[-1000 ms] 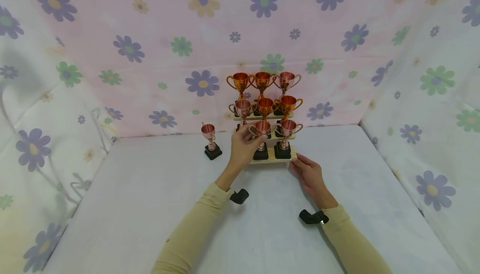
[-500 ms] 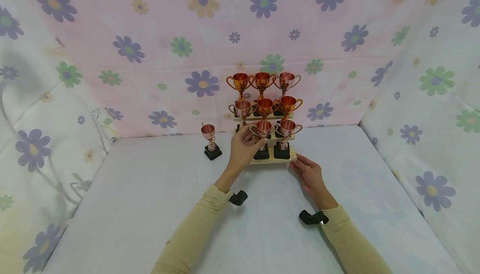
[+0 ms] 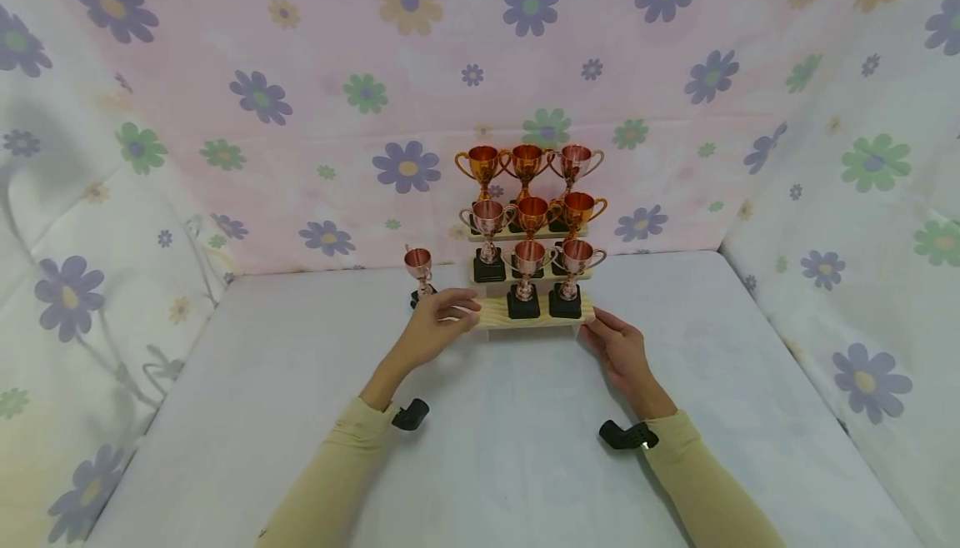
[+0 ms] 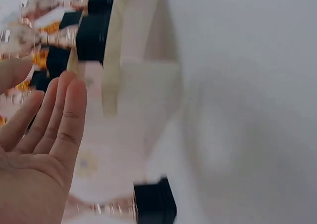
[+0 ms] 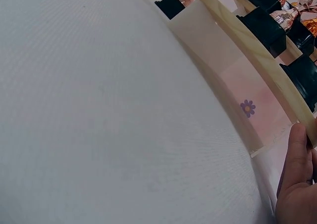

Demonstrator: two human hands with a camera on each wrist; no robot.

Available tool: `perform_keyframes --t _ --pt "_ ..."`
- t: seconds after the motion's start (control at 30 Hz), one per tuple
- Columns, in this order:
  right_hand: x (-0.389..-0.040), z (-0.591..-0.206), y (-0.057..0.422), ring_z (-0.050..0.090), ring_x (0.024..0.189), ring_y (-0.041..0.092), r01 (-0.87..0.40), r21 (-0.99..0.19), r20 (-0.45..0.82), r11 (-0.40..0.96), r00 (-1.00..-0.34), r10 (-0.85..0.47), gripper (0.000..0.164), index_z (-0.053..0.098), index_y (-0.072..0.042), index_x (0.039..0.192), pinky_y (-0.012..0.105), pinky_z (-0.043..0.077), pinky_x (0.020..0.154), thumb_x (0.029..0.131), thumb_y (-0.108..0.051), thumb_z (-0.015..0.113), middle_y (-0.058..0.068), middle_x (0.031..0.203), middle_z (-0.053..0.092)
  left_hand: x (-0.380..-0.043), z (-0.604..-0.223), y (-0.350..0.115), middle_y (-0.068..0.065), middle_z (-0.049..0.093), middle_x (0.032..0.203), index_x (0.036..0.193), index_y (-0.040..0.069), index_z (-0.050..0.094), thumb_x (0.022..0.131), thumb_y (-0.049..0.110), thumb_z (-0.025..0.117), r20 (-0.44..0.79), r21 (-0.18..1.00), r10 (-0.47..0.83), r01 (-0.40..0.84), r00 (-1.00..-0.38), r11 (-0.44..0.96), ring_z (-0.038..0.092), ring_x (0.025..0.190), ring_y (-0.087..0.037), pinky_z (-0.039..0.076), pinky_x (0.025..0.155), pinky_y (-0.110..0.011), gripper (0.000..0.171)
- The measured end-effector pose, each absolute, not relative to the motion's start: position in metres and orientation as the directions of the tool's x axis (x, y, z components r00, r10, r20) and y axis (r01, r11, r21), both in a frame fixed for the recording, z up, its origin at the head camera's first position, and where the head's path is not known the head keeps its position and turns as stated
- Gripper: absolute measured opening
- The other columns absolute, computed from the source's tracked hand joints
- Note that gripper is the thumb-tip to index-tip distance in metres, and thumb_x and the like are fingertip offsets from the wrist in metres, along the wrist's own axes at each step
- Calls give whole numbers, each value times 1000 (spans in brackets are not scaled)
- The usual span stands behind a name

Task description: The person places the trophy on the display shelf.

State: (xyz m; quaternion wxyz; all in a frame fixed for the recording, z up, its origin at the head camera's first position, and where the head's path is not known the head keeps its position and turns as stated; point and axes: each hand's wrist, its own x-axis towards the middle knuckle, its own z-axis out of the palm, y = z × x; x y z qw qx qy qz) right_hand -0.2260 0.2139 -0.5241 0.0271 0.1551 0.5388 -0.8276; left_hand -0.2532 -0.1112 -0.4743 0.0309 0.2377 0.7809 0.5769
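Note:
A three-tier wooden display rack (image 3: 492, 313) bears several small gold and rose-gold trophy cups on black bases. On its lowest shelf stand two rose-gold trophies (image 3: 523, 302), at the middle and right; the shelf's left end is bare. My left hand (image 3: 431, 327) is beside that left end, its fingers extended and holding nothing, as the left wrist view also shows. Another rose-gold trophy (image 3: 417, 263) stands on the table behind this hand, its base partly hidden. My right hand (image 3: 621, 356) grips the right end of the lowest shelf, fingertips at its edge (image 5: 296, 149).
The rack stands on a white-covered table (image 3: 510, 448), near the flowered cloth backdrop (image 3: 300, 156). Flowered cloth also hangs at both sides. Clear supports (image 5: 237, 80) hold up the lowest shelf.
My left hand has let go of the middle trophy on the lowest shelf and moved left, uncovering the shelf's left end. My right hand has stayed in place.

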Motion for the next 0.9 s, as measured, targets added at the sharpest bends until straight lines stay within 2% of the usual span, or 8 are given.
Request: perform_keyframes --t 0.2,0.37,0.5,0.57,0.7,0.77,0.83,0.9 --pt "-226 -524 214 67 99 2 227 -885 -297 -407 -947 118 52 39 9 150 19 56 95 103 -2 57 -4 114 64 -258 -478 -161 -27 69 111 122 -10 65 97 7 68 168 915 366 282 -916 287 72 89 -21 62 71 -26 30" --pt "-225 -522 214 66 101 1 232 -890 -298 -393 -948 115 53 38 8 151 19 55 97 103 -3 57 0 122 61 -267 -470 -189 -26 67 105 116 -12 64 95 4 69 193 930 259 261 -946 259 69 86 -18 63 73 -28 27" --pt "-225 -522 214 67 100 2 228 -889 -297 -398 -947 121 51 40 8 150 19 56 96 103 -2 56 -1 120 61 -279 -463 -199 -22 63 102 117 -12 62 96 2 67 238 930 159 272 -958 249 65 86 -6 60 74 -17 26" --pt "-226 -522 214 67 100 2 230 -885 -300 -404 -946 120 51 40 8 150 19 56 96 103 -2 57 -2 119 62 -283 -458 -200 -23 62 106 121 -12 61 96 1 67 238 931 128 264 -963 252 64 89 -6 58 75 -14 29" --pt "-226 -523 215 67 101 3 234 -882 -306 -410 -944 120 52 40 7 151 19 56 96 103 -2 57 -2 120 62 -286 -448 -198 -29 59 124 134 -11 54 94 0 68 203 945 99 221 -974 243 65 108 -25 55 84 -10 43" --pt "-226 -524 215 67 101 3 236 -883 -309 -406 -943 125 51 40 7 150 20 56 96 103 -2 57 1 124 61 -289 -447 -197 -31 54 136 142 -9 47 93 -1 69 173 956 109 194 -979 222 59 122 -37 53 90 -11 54" --pt "-226 -524 214 67 102 3 237 -888 -306 -395 -944 123 52 40 6 151 20 56 97 103 -3 57 4 129 59 -295 -451 -197 -30 47 146 150 -7 38 93 -2 69 147 968 132 170 -980 185 50 133 -43 52 99 -17 66" --pt "-226 -524 214 66 102 3 239 -890 -307 -387 -944 121 52 40 6 151 20 55 97 103 -4 57 6 134 57 -301 -457 -196 -27 40 154 155 -4 30 92 -2 70 133 975 166 159 -977 154 43 141 -43 49 109 -26 74"
